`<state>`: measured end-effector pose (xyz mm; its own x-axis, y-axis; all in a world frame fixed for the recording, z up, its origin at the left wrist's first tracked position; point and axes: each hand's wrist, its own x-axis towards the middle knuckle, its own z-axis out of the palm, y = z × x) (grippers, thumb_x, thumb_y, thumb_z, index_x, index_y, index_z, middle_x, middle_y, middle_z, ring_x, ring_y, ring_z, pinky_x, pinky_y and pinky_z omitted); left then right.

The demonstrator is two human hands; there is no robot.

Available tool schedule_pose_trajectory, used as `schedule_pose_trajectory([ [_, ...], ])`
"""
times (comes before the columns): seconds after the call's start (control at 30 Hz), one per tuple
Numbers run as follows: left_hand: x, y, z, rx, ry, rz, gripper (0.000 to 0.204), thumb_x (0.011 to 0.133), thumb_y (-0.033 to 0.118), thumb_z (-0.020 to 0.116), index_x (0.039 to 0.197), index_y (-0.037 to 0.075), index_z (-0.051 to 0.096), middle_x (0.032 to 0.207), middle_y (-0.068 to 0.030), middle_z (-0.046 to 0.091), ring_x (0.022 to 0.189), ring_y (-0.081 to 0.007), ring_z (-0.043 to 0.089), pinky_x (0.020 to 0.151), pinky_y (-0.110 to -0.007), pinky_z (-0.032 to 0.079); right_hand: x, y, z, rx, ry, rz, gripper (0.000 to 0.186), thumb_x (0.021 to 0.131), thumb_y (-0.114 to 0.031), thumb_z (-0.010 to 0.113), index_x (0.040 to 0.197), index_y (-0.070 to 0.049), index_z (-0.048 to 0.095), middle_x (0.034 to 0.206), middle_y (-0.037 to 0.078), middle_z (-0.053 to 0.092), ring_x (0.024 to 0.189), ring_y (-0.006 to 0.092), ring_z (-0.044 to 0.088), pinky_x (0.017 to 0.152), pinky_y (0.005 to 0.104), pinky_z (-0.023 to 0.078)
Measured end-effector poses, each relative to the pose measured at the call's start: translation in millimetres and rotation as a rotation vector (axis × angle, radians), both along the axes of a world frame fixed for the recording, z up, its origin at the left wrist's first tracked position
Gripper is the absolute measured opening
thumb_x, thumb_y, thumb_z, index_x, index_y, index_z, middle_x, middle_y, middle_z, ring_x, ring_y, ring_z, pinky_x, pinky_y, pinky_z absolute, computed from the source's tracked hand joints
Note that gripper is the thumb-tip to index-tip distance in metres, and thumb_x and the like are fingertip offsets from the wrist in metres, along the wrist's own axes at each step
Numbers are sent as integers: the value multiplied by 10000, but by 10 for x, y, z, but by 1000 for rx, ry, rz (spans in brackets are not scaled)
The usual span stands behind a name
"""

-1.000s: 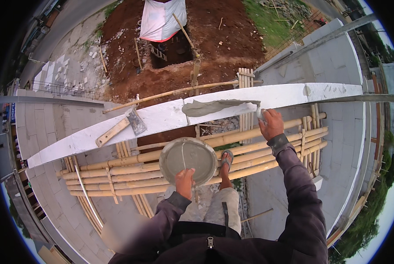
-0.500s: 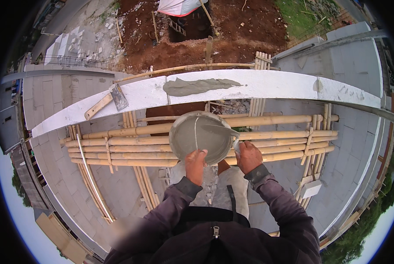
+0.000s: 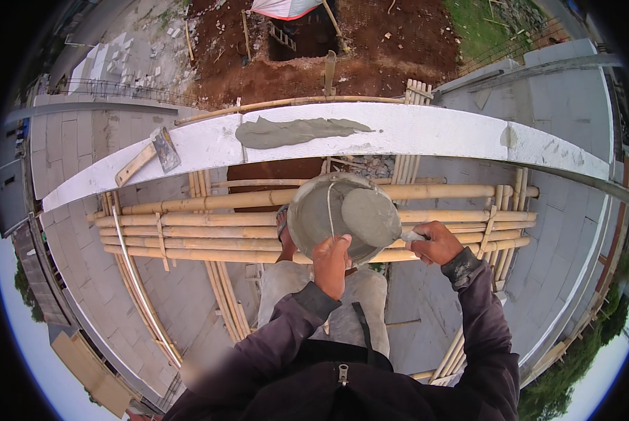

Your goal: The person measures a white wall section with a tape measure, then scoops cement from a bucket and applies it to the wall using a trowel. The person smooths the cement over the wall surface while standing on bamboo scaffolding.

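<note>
Outdoors, high up on a bamboo scaffold (image 3: 314, 224) of lashed horizontal poles, w/ grey block walls left & right and red-brown dug earth far below. Across the upper view runs the white wall top (image 3: 426, 133); a smear of wet grey mortar (image 3: 297, 131) lies on it near the middle, and a wooden-handled hammer (image 3: 149, 153) rests on it at left. The left hand (image 3: 332, 263) holds a round grey pan (image 3: 332, 217) by its near rim, fingers curled over the edge, pan tilted just below the wall top. The right hand (image 3: 437, 242) is fisted round the handle of a trowel (image 3: 372, 216), whose blade, loaded w/ mortar, sits inside the pan.
</note>
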<state>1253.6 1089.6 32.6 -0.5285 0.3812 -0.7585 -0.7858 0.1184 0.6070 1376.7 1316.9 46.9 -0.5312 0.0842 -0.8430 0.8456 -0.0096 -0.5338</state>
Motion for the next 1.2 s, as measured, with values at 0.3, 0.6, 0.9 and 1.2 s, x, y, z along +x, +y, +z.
schedule_pose_trajectory([
  [0.3,92,-63,-230,-80,14,4,296,951,193,612,692,92,510,601,34,402,543,-81,390,554,-273,377,-619,785,484,1005,608,219,250,801,-162,727,992,-16,664,830,135,640,695,294,644,625,388,519],
  [0.6,38,-260,-359,-186,52,31,304,932,201,628,667,117,505,580,40,391,532,-79,385,549,-277,384,-175,1080,-126,1323,526,232,383,713,-120,772,1069,-58,647,983,123,643,857,342,641,733,442,526],
  [0.9,57,-272,-366,-190,59,-29,299,930,183,628,670,120,492,578,42,383,525,-79,372,542,-275,385,240,908,-142,1315,606,64,375,699,-94,782,1040,-34,638,963,137,629,863,342,630,729,453,512],
  [1.2,251,-6,-150,-113,137,-105,265,941,204,637,721,82,556,593,45,420,542,-65,401,541,-255,375,254,-692,-568,916,256,358,238,792,-159,706,950,1,629,911,166,620,778,376,664,715,469,550],
])
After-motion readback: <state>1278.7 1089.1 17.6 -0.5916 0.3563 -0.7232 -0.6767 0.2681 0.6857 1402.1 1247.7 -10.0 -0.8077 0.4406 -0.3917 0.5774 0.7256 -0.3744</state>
